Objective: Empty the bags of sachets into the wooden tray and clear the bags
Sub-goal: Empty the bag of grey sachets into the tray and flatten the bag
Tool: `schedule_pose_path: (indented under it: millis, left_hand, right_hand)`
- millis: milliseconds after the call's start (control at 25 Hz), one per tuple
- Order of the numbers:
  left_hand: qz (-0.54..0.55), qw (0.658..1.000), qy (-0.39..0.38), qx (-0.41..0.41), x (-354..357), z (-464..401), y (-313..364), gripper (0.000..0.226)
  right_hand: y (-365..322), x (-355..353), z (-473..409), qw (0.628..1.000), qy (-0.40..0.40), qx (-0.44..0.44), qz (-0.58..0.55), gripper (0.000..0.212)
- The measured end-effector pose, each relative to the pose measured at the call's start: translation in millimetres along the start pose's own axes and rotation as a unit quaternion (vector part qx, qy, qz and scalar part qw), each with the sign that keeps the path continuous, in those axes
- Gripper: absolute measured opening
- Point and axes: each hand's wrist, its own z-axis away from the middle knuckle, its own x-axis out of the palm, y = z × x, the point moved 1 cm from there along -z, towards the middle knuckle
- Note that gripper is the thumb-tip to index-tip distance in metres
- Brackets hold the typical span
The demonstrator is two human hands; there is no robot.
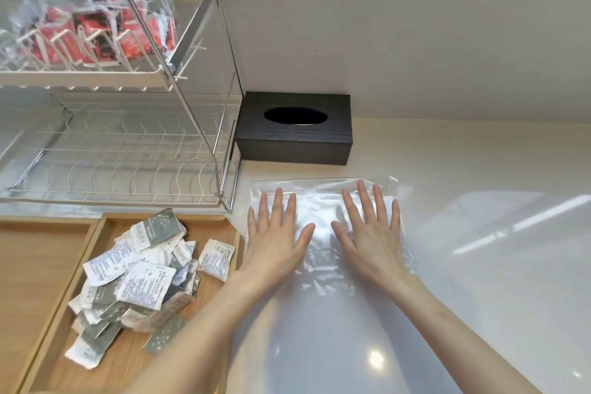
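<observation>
Sachets [140, 278] are heaped in the right compartment of the wooden tray [60, 323] at the near left, grey and white packets piled loosely on one another. Just right of the tray, a clear, empty plastic bag [323, 198] is spread flat on the white counter [479, 265], and it is pressed down by the left hand [275, 240] and the right hand [371, 233], both laid palm-down side by side with fingers spread and nothing gripped. Beyond the bag a black tissue box [294, 129] is set against the wall, and at the far left red packets [105, 32] are held on the upper shelf of a wire rack [128, 163].
</observation>
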Motion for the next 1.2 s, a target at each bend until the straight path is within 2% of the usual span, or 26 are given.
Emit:
schedule_pose_path:
  millis: [80, 160, 480, 640, 720, 840, 1000, 1200]
  left_hand:
    - [0.001, 1.000, -0.012, -0.010, 11.4, -9.1, -2.2, 0.065]
    - [-0.011, 1.000, 0.009, 0.001, 13.1, -20.6, -6.4, 0.070]
    - [-0.050, 0.999, 0.022, 0.001, 7.6, -46.7, -22.6, 0.085]
    - [-0.064, 0.998, 0.012, 0.005, 10.1, -44.8, -23.6, 0.076]
    - [-0.050, 0.999, -0.002, -0.002, 7.2, -44.1, -21.3, 0.067]
    - [-0.018, 1.000, 0.006, -0.007, 0.2, -40.3, -18.2, 0.065]
    - [-0.004, 1.000, 0.021, -0.001, -14.8, -27.3, -13.6, 0.065]
    - [-0.016, 0.998, 0.062, 0.023, -48.4, 7.6, -14.5, 0.064]
  right_hand:
    - [0.5, 8.2, -0.4, 0.998, -0.043, 0.040, -0.015, 0.076]
    - [-1.0, 10.3, -5.9, 0.997, -0.047, 0.059, -0.020, 0.078]
    - [-14.9, 22.6, -35.1, 0.998, -0.041, 0.048, 0.010, 0.076]
    - [-15.1, 25.4, -31.6, 0.998, -0.045, 0.038, 0.030, 0.075]
    - [-15.2, 23.8, -30.0, 0.997, -0.066, 0.042, 0.016, 0.074]
    - [-14.4, 14.0, -31.7, 0.994, -0.095, 0.049, 0.000, 0.066]
    - [-19.6, -8.4, -28.1, 0.997, -0.065, 0.046, -0.006, 0.076]
    - [-46.9, -47.4, -7.5, 0.998, -0.049, 0.030, 0.002, 0.063]
